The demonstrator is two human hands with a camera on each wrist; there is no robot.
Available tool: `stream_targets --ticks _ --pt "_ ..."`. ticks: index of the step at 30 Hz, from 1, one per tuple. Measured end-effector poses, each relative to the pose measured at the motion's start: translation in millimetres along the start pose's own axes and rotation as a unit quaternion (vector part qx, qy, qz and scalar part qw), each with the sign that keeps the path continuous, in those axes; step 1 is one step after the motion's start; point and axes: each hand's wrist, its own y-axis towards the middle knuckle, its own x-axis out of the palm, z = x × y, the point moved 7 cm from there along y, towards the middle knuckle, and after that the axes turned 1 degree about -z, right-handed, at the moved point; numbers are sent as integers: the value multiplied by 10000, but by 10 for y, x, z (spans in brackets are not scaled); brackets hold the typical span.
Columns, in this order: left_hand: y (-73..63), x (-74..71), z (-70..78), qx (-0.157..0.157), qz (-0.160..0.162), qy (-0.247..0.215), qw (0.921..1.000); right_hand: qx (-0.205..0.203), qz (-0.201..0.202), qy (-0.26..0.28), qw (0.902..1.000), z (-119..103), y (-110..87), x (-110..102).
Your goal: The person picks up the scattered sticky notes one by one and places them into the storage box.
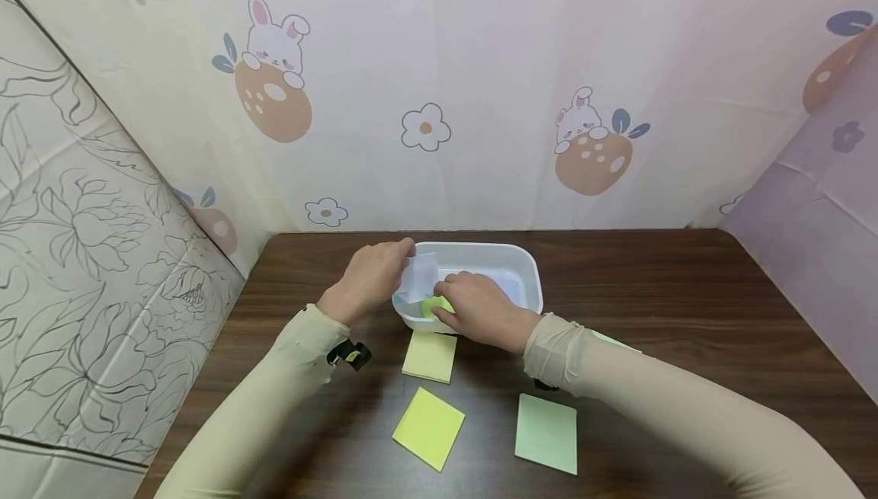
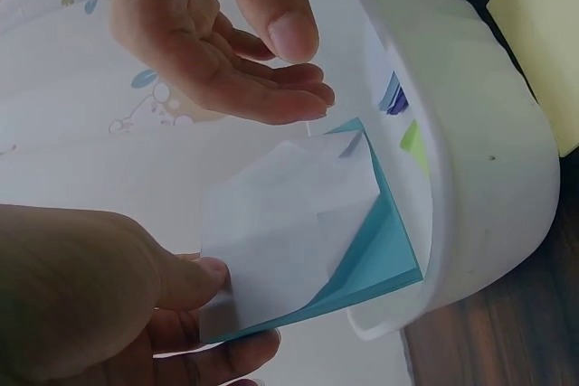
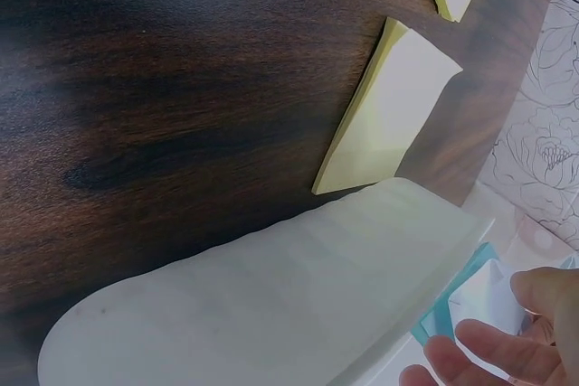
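My left hand [image 1: 376,270] pinches a teal sticky-note pad [image 2: 389,250] at one corner, thumb over the pale sheet on its face. That pad is tilted at the left end of a white plastic bin [image 1: 535,278]. Close beside it hovers my right hand [image 1: 483,308], its fingers loosely bent and holding nothing in the left wrist view. Inside the bin are a lime green note [image 1: 435,306] near the right fingers and a pale lavender note [image 1: 509,287]. A small blue-purple piece [image 2: 395,97] also shows in there.
In front of the bin lie a pale yellow pad [image 1: 430,356], a bright yellow pad [image 1: 430,429] and a light green pad [image 1: 546,434]. Another green edge [image 1: 613,340] peeks out behind the right sleeve. A patterned wall [image 1: 494,179] stands behind the wooden table [image 1: 658,293].
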Motion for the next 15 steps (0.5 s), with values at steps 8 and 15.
stream_targets --ticks 8,15 --pt "34 76 29 43 -168 -2 9999 119 -82 -52 9999 52 -23 23" --pt "72 144 52 49 -289 50 9996 78 -31 -70 9999 87 -59 20"
